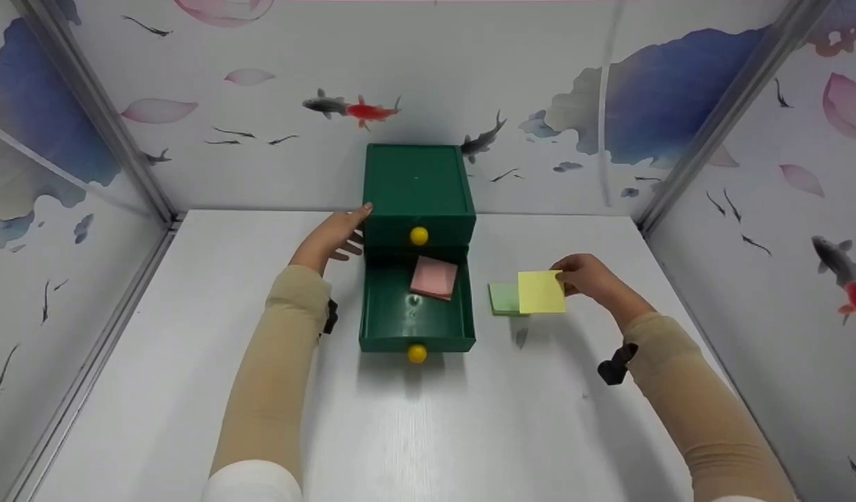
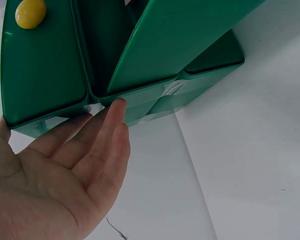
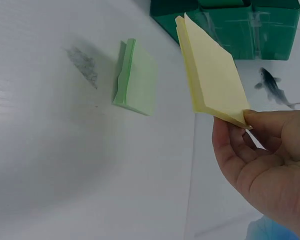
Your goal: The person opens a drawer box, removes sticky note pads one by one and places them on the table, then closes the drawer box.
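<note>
Tan sleeves [image 1: 264,397] foremost. Right hand [image 1: 590,280] pinches yellow sticky-note pad [image 1: 541,293] by corner, between green drawer unit [image 1: 417,178] and bench's [image 1: 400,446] right edge; likely light, bendy: pinch full thickness. Left hand [image 1: 336,234], fingers straight, touches unit's side.

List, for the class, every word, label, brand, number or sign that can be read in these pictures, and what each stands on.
There are none to read.
Yellow square paper pad, pale green square paper pad, pink square paper pad: no writing shows.
Green plastic drawer box: no label or number shows.
White wall panel: pictures, such as a red fish, but no lettering.
</note>
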`<action>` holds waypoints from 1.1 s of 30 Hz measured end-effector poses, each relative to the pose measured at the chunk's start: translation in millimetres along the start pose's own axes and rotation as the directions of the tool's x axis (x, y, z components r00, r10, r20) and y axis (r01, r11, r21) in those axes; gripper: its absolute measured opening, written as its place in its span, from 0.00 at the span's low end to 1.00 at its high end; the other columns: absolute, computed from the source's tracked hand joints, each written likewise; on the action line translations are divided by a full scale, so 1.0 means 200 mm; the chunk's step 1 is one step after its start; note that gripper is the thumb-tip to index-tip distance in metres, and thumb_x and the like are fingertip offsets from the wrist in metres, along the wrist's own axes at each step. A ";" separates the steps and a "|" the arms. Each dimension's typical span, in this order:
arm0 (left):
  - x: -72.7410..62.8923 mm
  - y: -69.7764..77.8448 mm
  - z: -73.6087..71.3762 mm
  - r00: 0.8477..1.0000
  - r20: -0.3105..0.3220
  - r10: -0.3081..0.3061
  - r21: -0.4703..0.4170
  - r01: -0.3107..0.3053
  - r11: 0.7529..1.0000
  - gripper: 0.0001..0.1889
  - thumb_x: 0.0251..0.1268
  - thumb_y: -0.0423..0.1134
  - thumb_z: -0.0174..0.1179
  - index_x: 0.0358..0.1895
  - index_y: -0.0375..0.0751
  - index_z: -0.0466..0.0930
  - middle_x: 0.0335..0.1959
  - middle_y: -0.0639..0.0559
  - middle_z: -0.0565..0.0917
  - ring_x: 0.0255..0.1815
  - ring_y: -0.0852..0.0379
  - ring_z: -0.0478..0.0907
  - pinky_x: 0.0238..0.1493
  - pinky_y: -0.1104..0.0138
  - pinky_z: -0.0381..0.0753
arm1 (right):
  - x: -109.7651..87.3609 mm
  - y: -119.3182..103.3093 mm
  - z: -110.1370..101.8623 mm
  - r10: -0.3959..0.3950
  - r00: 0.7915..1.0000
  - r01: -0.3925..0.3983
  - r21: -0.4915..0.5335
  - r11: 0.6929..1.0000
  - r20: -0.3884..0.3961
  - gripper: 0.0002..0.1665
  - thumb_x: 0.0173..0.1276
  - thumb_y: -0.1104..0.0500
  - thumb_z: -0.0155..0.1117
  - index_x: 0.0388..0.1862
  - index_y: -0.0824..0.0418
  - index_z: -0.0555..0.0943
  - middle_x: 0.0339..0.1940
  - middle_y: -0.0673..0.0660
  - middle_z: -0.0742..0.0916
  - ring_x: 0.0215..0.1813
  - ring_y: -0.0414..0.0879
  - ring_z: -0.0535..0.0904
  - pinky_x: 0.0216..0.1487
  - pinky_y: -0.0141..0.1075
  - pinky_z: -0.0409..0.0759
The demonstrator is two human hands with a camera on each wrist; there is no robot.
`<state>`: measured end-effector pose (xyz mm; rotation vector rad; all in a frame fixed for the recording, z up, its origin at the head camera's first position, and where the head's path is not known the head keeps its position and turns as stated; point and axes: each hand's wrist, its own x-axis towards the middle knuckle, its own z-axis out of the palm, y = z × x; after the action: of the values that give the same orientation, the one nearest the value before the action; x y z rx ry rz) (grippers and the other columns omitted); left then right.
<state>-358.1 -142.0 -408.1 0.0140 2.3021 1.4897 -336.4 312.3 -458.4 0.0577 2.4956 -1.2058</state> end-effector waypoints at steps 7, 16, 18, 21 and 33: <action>0.00 0.00 0.00 1.000 0.002 -0.005 -0.004 0.005 1.000 0.41 0.74 0.66 0.39 0.71 0.32 0.62 0.62 0.32 0.72 0.62 0.37 0.72 0.62 0.49 0.70 | 0.03 0.10 -0.02 -0.012 0.998 0.011 -0.015 1.000 -0.062 0.18 0.76 0.67 0.50 0.61 0.75 0.72 0.51 0.68 0.77 0.43 0.49 0.81 0.45 0.38 0.82; 0.00 0.00 0.00 1.000 -0.003 -0.014 -0.004 0.014 1.000 0.40 0.73 0.66 0.38 0.71 0.34 0.62 0.62 0.34 0.72 0.61 0.38 0.73 0.61 0.49 0.71 | 0.06 0.19 -0.03 -0.004 0.997 0.002 -0.024 1.000 -0.071 0.17 0.77 0.67 0.48 0.57 0.77 0.75 0.55 0.70 0.79 0.44 0.47 0.80 0.48 0.39 0.80; 0.00 0.00 0.00 1.000 -0.005 -0.013 -0.003 0.013 1.000 0.40 0.74 0.66 0.38 0.71 0.33 0.62 0.62 0.34 0.72 0.61 0.38 0.73 0.61 0.49 0.71 | 0.06 0.20 -0.03 -0.001 0.997 0.000 -0.017 1.000 -0.073 0.17 0.76 0.67 0.48 0.57 0.77 0.75 0.54 0.70 0.79 0.44 0.46 0.80 0.48 0.39 0.80; 0.00 0.00 0.00 1.000 -0.005 -0.011 -0.005 0.011 1.000 0.40 0.74 0.66 0.38 0.71 0.33 0.62 0.62 0.33 0.72 0.61 0.38 0.73 0.61 0.50 0.71 | 0.07 0.21 -0.04 -0.006 0.997 0.005 -0.012 1.000 -0.083 0.18 0.75 0.68 0.47 0.56 0.78 0.75 0.52 0.70 0.80 0.42 0.45 0.80 0.50 0.43 0.80; 0.00 0.00 0.00 1.000 -0.006 -0.015 0.001 0.015 1.000 0.40 0.74 0.66 0.38 0.71 0.32 0.61 0.63 0.33 0.71 0.61 0.38 0.73 0.61 0.50 0.71 | 0.13 0.29 -0.03 0.052 0.994 -0.057 -0.047 0.997 -0.096 0.26 0.70 0.65 0.53 0.65 0.76 0.68 0.56 0.69 0.72 0.49 0.52 0.75 0.47 0.40 0.79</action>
<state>-357.9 -141.6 -407.6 -0.0077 2.3030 1.4830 -351.1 351.1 -506.6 0.1732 2.5860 -1.1438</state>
